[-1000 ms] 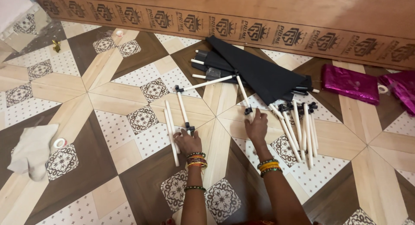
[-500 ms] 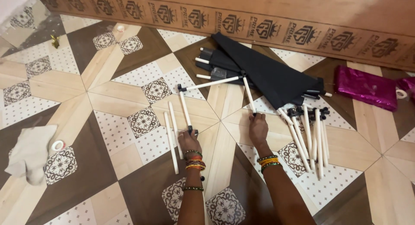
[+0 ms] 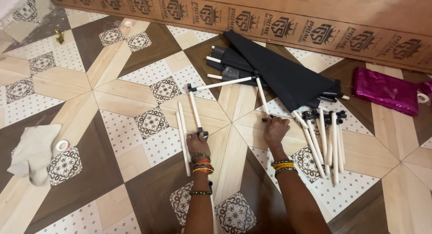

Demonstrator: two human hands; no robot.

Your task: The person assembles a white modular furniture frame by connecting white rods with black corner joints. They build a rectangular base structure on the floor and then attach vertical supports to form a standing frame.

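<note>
The left hand (image 3: 197,143) was closed on the black joint (image 3: 202,134) at the near end of a white rod (image 3: 194,109). The right hand (image 3: 275,128) lay fingers together, pressed on the near end of a second rod (image 3: 260,93), where another black fitting showed just past the fingertips. Both rods ran away from the person to a cross rod (image 3: 223,84), so the three made an open frame flat on the tiled floor (image 3: 135,81). Two loose rods (image 3: 182,137) lay just left of the left hand. A bundle of rods (image 3: 326,142) with black ends lay near the right hand. Farther off, black fabric (image 3: 279,74) covered more rods, with a pink bag (image 3: 384,90) beside it and a wooden board (image 3: 270,18) behind. A cloth (image 3: 33,153) and tape roll (image 3: 62,145) sat well to the left.

The frame looked only loosely joined; uneven pushing from either hand could probably pop a corner joint (image 3: 191,87) off the cross rod or skew the frame. The smooth tiles might also let a rod slide or roll.
</note>
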